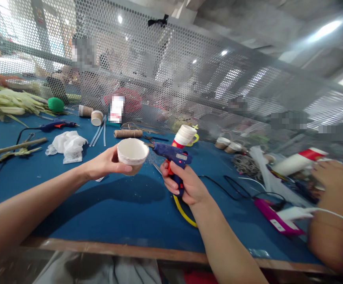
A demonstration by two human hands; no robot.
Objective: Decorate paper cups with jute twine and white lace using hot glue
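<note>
Left hand [110,162] curled around a white-lined cup [133,152], right hand [186,183] wrapped round a blue hot-glue gun [171,153], nozzle [150,145] right by the rim [132,161], over the blue tabletop [115,221]!

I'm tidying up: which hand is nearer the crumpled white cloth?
Left. The left hand is right of the white cloth; the right hand, holding a glue gun, is farther right.

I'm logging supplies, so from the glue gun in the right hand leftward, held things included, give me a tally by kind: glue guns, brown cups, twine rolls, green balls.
Glue guns: 2
Brown cups: 3
Twine rolls: 1
Green balls: 1
Total: 7
</note>
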